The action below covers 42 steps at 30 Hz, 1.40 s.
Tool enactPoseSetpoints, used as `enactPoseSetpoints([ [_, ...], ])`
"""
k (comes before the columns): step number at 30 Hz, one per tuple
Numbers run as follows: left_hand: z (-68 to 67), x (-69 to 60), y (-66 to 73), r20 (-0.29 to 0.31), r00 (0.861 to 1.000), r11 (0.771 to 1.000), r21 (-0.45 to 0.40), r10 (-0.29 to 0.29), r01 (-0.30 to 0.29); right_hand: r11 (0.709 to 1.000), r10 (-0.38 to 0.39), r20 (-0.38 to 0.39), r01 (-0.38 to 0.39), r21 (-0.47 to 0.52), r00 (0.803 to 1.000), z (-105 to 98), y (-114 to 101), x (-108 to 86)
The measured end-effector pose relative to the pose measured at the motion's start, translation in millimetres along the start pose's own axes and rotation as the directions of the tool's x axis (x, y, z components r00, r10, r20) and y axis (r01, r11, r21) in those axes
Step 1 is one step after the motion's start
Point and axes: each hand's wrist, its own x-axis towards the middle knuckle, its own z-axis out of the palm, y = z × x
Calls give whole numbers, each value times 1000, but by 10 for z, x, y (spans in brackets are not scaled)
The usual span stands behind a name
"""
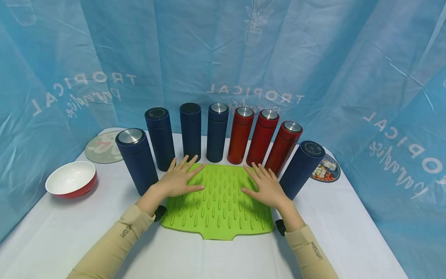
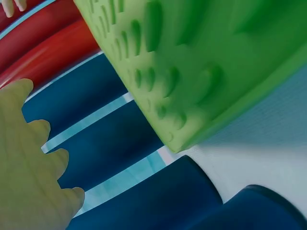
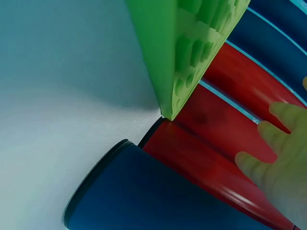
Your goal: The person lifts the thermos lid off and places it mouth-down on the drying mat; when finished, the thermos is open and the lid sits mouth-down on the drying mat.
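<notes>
A lime-green ridged mat (image 1: pixel 218 209) lies on the white table in the head view. My left hand (image 1: pixel 179 182) is over its left side with fingers spread, and my right hand (image 1: pixel 266 188) is over its right side, likewise spread. Neither hand holds anything; whether they touch the mat I cannot tell. Around the mat's back and sides stand several navy flasks, among them one with a silver lid (image 1: pixel 139 166) by the left hand and one with a black lid (image 1: pixel 299 170) by the right. Three red flasks stand at the back right, including the middle one (image 1: pixel 262 139).
A white bowl with a red outside (image 1: pixel 71 178) stands at the left. Behind it lies a pale green round mat (image 1: pixel 99 149). A round mat with a food print (image 1: pixel 327 170) lies behind the rightmost flask. Blue printed curtains (image 1: pixel 188 50) surround the table (image 1: pixel 174 259).
</notes>
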Motion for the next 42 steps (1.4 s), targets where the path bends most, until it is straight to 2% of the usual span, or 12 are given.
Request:
enactPoseSetpoints([
  [5, -95, -81, 38, -32, 999, 1000, 6, 21, -21, 1000, 23, 18, -23, 5, 1000, 27, 0, -27],
  [11, -171, -186, 42, -92, 995, 1000, -5, 29, -30, 991, 82, 18, -83, 105, 996, 54, 7, -83],
  [19, -268, -288, 71, -177, 983, 998, 9, 55, -54, 937, 191, 49, -197, 288, 980, 41, 29, -137],
  [22, -313, -338, 77, -228, 971, 997, 15, 74, -72, 918, 211, 62, -220, 329, 976, 45, 32, -147],
  [26, -380, -416, 72, -338, 933, 993, 35, 120, -115, 914, 214, 65, -224, 338, 975, 51, 38, -170],
  [28, -411, -457, 60, -401, 904, 989, 51, 147, -138, 913, 222, 71, -233, 335, 972, 51, 38, -188],
  [30, -438, -493, 35, -474, 862, 983, 79, 181, -163, 913, 228, 79, -241, 330, 971, 54, 37, -208],
  [31, -453, -509, 21, -512, 836, 980, 91, 198, -176, 911, 238, 84, -252, 326, 968, 55, 38, -220],
  [34, -500, -552, -35, -625, 738, 967, 156, 254, -201, 909, 259, 104, -278, 310, 960, 54, 35, -252],
  [37, -552, -600, -99, -715, 640, 959, 205, 283, -195, 904, 282, 121, -306, 298, 952, 48, 35, -276],
  [40, -589, -657, -160, -790, 552, 964, 216, 265, -154, 895, 309, 132, -335, 294, 942, 40, 39, -294],
  [42, -603, -690, -202, -847, 481, 973, 185, 227, -135, 890, 324, 135, -350, 292, 937, 36, 44, -300],
])
